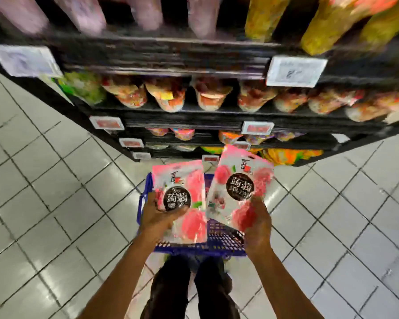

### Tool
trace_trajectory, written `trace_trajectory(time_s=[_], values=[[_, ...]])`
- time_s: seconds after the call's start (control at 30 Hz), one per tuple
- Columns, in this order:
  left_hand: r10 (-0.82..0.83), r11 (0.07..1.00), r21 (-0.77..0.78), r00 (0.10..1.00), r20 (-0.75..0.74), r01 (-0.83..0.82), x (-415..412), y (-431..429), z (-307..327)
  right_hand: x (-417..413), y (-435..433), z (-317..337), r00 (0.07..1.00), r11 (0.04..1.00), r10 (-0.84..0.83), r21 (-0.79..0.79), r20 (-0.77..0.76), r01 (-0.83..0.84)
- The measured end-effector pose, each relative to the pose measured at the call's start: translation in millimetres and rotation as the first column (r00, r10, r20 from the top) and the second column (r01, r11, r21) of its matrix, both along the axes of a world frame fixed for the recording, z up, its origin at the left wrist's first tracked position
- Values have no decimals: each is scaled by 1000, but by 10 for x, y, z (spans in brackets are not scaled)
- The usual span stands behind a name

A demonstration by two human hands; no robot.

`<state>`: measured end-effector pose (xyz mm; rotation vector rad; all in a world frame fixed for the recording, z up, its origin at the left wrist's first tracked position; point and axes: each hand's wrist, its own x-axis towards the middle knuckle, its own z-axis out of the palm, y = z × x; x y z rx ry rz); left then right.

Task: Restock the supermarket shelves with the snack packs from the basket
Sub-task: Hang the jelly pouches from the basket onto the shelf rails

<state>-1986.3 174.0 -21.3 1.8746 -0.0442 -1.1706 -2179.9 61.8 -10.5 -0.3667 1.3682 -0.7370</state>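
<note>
My left hand grips a pink-and-white peach snack pack by its left edge, thumb across its dark round label. My right hand grips a second, matching snack pack by its lower right corner, held a little higher. Both packs hang above a blue plastic basket that stands on the floor in front of my feet. The packs hide most of the basket's inside. Black shelves with rows of snack bags rise just beyond the basket.
Price tags clip to the shelf edges. Orange-red bags fill the middle shelf, pink and yellow bags the top one. Grey tiled floor spreads left and right. My dark shoes stand behind the basket.
</note>
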Motion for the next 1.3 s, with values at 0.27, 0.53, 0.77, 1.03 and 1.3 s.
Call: trace_trajectory(time_s=[0.27, 0.53, 0.77, 1.03, 1.3], values=[[-18, 951, -295, 972, 233, 88, 301, -225, 2538, 27, -320, 2389, 975, 907, 209, -388, 70, -166], [75, 846, -519, 938, 339, 120, 381, -563, 4239, 15, -803, 3783, 929, 719, 371, -630, -13, -296], [143, 738, -664, 935, 324, 117, 473, -614, 4846, 161, -972, 4564, 929, 579, 366, -766, -61, -279], [233, 730, -682, 924, 305, 41, 708, -671, 5197, 590, -951, 4957, 928, 530, 369, -808, -53, -256], [299, 652, -750, 872, 387, 110, 1366, -578, 5626, 1170, -946, 5388, 969, 380, 179, -897, -171, -228]])
